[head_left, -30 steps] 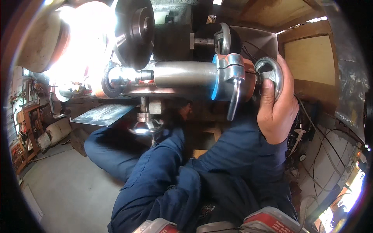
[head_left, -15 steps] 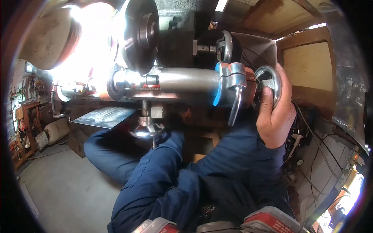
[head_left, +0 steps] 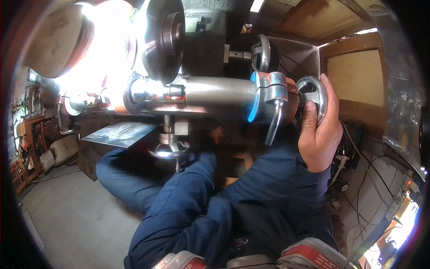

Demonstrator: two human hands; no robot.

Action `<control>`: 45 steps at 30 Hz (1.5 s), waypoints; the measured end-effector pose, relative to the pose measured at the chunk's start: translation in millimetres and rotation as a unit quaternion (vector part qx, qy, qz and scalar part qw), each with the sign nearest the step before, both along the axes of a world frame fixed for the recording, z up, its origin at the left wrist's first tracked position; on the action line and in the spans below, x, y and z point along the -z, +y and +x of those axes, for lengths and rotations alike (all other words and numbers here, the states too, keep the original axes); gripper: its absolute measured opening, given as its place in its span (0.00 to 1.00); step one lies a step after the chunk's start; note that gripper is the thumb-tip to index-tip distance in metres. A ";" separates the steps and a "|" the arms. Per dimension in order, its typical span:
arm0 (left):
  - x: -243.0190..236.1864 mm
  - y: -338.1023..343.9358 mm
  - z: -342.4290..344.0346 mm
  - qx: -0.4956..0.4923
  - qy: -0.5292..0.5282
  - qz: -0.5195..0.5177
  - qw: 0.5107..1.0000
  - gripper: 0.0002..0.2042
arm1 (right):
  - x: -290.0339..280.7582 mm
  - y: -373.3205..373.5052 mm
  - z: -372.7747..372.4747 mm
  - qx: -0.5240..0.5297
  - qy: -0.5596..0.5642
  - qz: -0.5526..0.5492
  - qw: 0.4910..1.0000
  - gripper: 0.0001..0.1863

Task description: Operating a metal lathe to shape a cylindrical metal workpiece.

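My right hand [head_left: 320, 136] wraps round a small metal handwheel [head_left: 314, 99], with the thumb across its near side and the fingers behind the rim. The handwheel sits at the right end of a machine's orange clamp housing [head_left: 290, 96], which has a blue edge and a shiny clamp lever [head_left: 274, 123]. Leftward from the housing runs a smooth steel cylinder [head_left: 219, 91]. My left arm reaches forward under the machine; only a shadowed bit of my left hand [head_left: 217, 133] shows, its fingers hidden. A shiny knobbed handwheel [head_left: 169, 149] is beside the left forearm.
A large round wheel [head_left: 163, 40] stands behind the cylinder, next to brightly lit machine parts. Another handwheel [head_left: 261, 53] is at the back. A flat metal plate [head_left: 121, 133] juts out at left. Cables [head_left: 363, 168] hang at right, near a wood-framed panel [head_left: 354, 74].
The view has shifted very slightly, so the machine appears a little further right. My right hand keeps its hold on the handwheel, with the thumb in nearly the same place.
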State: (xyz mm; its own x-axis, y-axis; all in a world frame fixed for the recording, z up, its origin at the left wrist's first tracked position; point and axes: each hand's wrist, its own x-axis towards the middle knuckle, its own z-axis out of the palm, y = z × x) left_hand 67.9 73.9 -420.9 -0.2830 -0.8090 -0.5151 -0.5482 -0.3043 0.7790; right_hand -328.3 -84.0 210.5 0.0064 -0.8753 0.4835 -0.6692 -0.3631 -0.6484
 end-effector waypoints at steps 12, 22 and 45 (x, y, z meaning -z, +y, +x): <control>-72.9 -33.3 -212.8 0.058 -0.255 0.042 0.964 0.10 | 35.8 1.5 -21.4 0.042 0.110 0.065 0.991 0.22; -262.4 -15.4 -193.4 0.232 -0.251 0.050 0.939 0.13 | 36.9 9.3 -22.7 0.057 0.120 0.020 0.991 0.27; -527.2 -26.8 -116.1 -0.128 -0.352 -0.174 0.911 0.21 | 46.1 26.8 -9.4 0.108 0.173 -0.085 0.975 0.25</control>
State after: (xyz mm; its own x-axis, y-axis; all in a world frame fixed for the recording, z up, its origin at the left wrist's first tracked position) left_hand -48.2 47.1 106.3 0.2398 -0.9509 -0.1955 -0.8948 -0.2946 0.3354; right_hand -337.7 -57.2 164.4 0.0194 -0.7824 0.6225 -0.9095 -0.2725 -0.3140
